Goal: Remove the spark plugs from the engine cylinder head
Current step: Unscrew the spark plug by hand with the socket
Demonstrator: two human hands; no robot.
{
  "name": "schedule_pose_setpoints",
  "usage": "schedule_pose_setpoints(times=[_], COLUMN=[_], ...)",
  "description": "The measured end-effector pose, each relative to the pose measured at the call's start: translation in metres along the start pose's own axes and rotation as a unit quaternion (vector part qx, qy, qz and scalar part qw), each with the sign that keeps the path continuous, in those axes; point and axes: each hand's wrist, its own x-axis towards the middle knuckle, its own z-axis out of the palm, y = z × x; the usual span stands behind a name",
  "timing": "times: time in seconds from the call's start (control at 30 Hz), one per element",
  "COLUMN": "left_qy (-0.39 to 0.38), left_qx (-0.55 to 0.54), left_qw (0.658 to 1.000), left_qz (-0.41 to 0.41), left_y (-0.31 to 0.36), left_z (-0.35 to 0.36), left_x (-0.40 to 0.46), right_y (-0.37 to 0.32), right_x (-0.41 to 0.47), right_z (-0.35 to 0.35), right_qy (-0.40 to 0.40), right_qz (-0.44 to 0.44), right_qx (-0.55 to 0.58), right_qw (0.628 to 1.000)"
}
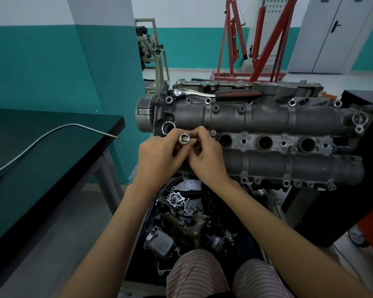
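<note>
The grey engine cylinder head (267, 117) lies across the middle of the view. Three open spark plug wells (265, 143) show along its centre strip; a fourth spot is hidden behind my hands. My left hand (157, 155) and my right hand (207, 155) meet over the head's left end. Together they pinch a shiny metal socket (184, 138), its open end facing the camera with something pale inside. A ratchet wrench (215, 94) with a red-and-black handle rests on the head's far edge.
A dark green table (52, 168) stands at the left with a bent metal tube (52, 134) on it. Loose engine parts (181, 220) lie in a tray below the head. A black cabinet (353, 168) stands at the right, a red engine hoist (256, 39) behind.
</note>
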Motion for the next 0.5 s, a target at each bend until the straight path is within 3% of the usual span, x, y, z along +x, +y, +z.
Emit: schedule_pose_setpoints(times=[0.5], left_qy=[-0.001], left_qx=[-0.013], left_qw=[0.998], left_qz=[-0.055], left_y=[0.013], left_z=[0.002], left_x=[-0.014], right_y=[0.006], right_x=[0.001], right_z=[0.006], right_qy=[0.03], right_qz=[-0.004], right_qx=[0.031], right_qw=[0.999])
